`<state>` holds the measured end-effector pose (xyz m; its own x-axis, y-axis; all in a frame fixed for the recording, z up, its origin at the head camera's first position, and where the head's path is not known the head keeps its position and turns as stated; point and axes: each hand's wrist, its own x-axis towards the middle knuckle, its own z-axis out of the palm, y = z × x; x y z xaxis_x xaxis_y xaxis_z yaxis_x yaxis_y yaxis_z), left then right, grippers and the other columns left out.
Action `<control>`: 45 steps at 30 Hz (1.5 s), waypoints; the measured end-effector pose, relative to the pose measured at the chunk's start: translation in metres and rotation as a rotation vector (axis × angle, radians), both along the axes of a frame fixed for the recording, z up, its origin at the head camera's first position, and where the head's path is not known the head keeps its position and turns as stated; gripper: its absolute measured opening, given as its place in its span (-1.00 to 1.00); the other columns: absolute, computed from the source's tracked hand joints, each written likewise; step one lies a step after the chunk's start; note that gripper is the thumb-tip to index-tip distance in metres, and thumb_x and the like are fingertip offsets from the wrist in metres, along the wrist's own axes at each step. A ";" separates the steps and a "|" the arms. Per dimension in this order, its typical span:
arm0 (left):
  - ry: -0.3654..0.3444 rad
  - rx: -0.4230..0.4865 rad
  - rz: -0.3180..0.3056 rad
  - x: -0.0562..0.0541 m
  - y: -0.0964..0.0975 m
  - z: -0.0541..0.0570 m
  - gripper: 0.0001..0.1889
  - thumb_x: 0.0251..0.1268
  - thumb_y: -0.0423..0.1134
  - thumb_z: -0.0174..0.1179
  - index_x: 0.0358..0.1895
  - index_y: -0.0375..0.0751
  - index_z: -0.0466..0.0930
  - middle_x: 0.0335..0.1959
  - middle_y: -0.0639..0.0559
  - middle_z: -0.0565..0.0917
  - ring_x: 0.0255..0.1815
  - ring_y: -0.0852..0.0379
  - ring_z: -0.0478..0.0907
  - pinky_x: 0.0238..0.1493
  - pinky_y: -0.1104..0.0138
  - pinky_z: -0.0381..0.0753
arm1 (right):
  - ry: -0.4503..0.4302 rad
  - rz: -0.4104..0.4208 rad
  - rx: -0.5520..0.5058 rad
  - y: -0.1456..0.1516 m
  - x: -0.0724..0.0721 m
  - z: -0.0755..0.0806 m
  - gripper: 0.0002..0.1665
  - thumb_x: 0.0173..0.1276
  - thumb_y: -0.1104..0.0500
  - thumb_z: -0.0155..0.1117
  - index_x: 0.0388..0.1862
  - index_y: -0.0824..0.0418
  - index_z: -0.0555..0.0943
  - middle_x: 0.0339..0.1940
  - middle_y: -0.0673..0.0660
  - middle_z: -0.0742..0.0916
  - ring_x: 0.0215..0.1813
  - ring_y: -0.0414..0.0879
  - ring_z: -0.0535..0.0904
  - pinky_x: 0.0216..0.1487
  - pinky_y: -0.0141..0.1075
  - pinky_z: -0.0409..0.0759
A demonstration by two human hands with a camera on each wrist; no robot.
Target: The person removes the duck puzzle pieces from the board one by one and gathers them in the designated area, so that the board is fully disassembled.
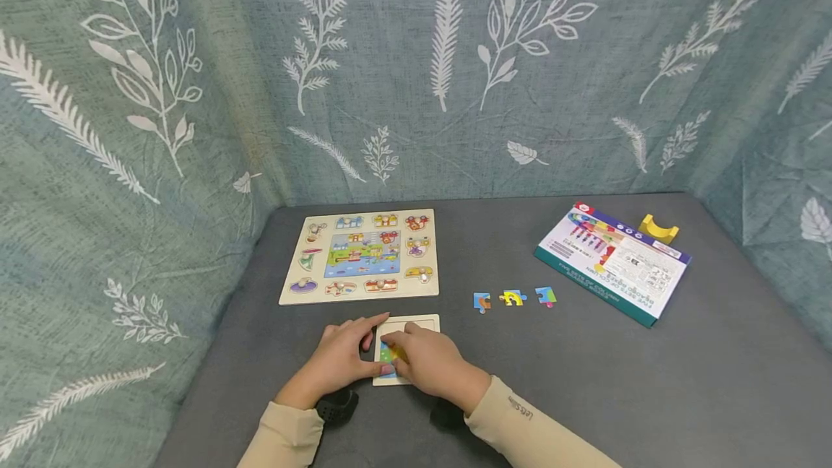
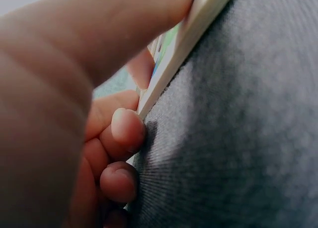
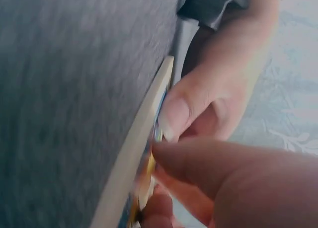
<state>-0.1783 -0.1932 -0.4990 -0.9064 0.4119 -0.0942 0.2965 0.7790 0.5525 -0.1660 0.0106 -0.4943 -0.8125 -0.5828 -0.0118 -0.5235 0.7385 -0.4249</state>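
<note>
A small wooden puzzle tray (image 1: 425, 321) lies flat on the table, with colourful jigsaw pieces (image 1: 386, 356) in its left part. My left hand (image 1: 339, 358) holds the tray along its left side, the thumb over the front and the index finger at the far corner. In the left wrist view, other fingers (image 2: 128, 130) curl beside the tray's edge. Over the tray, my right hand (image 1: 432, 361) pinches a yellowish puzzle piece (image 3: 150, 166) at the surface, mostly hidden by the fingers. Three loose jigsaw pieces, one blue (image 1: 482, 301), one yellow (image 1: 513, 297) and one green-blue (image 1: 545, 296), lie in a row to the right.
Behind the hands lies a larger wooden peg puzzle board (image 1: 295, 251) with vehicle and building pieces. A boxed game (image 1: 611, 258) sits at the right back, with a yellow curved block (image 1: 659, 230) beside it. A leaf-patterned curtain (image 1: 403, 78) encloses the table's back and sides.
</note>
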 end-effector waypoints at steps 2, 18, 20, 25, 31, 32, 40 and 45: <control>0.000 -0.001 0.002 0.000 0.000 0.000 -0.15 0.15 0.05 0.60 0.49 -0.16 0.49 -0.43 0.20 0.36 -0.45 0.24 0.21 -0.11 0.04 0.10 | -0.014 -0.018 -0.019 -0.001 0.000 -0.001 -0.53 0.45 0.10 0.44 0.33 0.01 0.68 -0.16 -0.02 0.65 -0.30 -0.25 0.55 -0.30 -0.32 0.58; 0.007 -0.003 -0.022 0.002 0.001 -0.003 -0.13 0.17 0.11 0.57 0.51 -0.19 0.48 -0.43 0.20 0.34 -0.45 0.25 0.18 -0.13 0.04 0.08 | -0.209 -0.164 -0.373 0.003 0.001 -0.006 -0.68 0.32 0.29 0.56 -0.04 -0.05 0.76 -0.26 -0.09 0.58 -0.35 -0.28 0.50 -0.34 -0.33 0.51; 0.010 -0.003 -0.028 0.002 0.001 -0.004 -0.12 0.17 0.12 0.57 0.51 -0.19 0.48 -0.43 0.21 0.34 -0.44 0.26 0.18 -0.13 0.04 0.08 | -0.215 -0.176 -0.418 0.004 0.001 -0.007 -0.75 0.34 0.30 0.53 -0.09 -0.01 0.80 -0.30 -0.13 0.64 -0.35 -0.31 0.51 -0.31 -0.34 0.52; 0.020 0.000 -0.026 0.000 0.001 -0.004 -0.13 0.16 0.11 0.58 0.50 -0.18 0.49 -0.43 0.21 0.34 -0.44 0.26 0.18 -0.13 0.04 0.08 | -0.257 -0.223 -0.508 0.003 -0.002 -0.006 -0.85 0.36 0.31 0.52 -0.18 0.08 0.81 -0.40 -0.15 0.68 -0.40 -0.30 0.53 -0.32 -0.35 0.54; 0.021 -0.006 -0.016 0.000 0.002 -0.003 -0.13 0.14 0.10 0.59 0.49 -0.17 0.50 -0.45 0.22 0.33 -0.46 0.25 0.16 -0.13 0.04 0.09 | -0.298 -0.282 -0.584 0.007 -0.007 -0.001 -0.91 0.36 0.28 0.52 -0.20 0.13 0.78 -0.40 -0.12 0.70 -0.39 -0.24 0.50 -0.31 -0.34 0.52; 0.017 -0.008 -0.016 0.000 0.003 -0.003 -0.13 0.14 0.11 0.59 0.49 -0.17 0.50 -0.44 0.22 0.33 -0.46 0.24 0.16 -0.13 0.04 0.09 | -0.297 -0.287 -0.584 0.009 -0.008 0.001 -0.91 0.37 0.27 0.52 -0.19 0.12 0.78 -0.40 -0.12 0.70 -0.39 -0.23 0.49 -0.33 -0.34 0.50; 0.001 -0.023 -0.010 0.000 0.004 -0.001 -0.12 0.13 0.13 0.58 0.50 -0.16 0.49 -0.46 0.18 0.31 -0.48 0.23 0.13 -0.11 0.02 0.08 | -0.305 -0.321 -0.619 0.051 -0.024 0.022 -0.90 0.38 0.33 0.49 -0.15 0.22 0.80 -0.41 -0.03 0.69 -0.39 -0.16 0.57 -0.37 -0.30 0.59; 0.004 -0.029 -0.010 0.000 0.001 -0.001 -0.12 0.11 0.12 0.59 0.50 -0.15 0.49 -0.46 0.19 0.30 -0.47 0.25 0.11 -0.10 0.01 0.08 | -0.285 -0.397 -0.590 0.086 -0.034 0.025 -0.88 0.33 0.37 0.52 -0.18 0.24 0.79 -0.44 0.00 0.70 -0.43 -0.15 0.63 -0.36 -0.29 0.64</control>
<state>-0.1781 -0.1923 -0.4995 -0.9024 0.4184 -0.1033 0.3066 0.7917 0.5283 -0.1998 0.0969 -0.4689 -0.9745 -0.2223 -0.0294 -0.0776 0.4571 -0.8860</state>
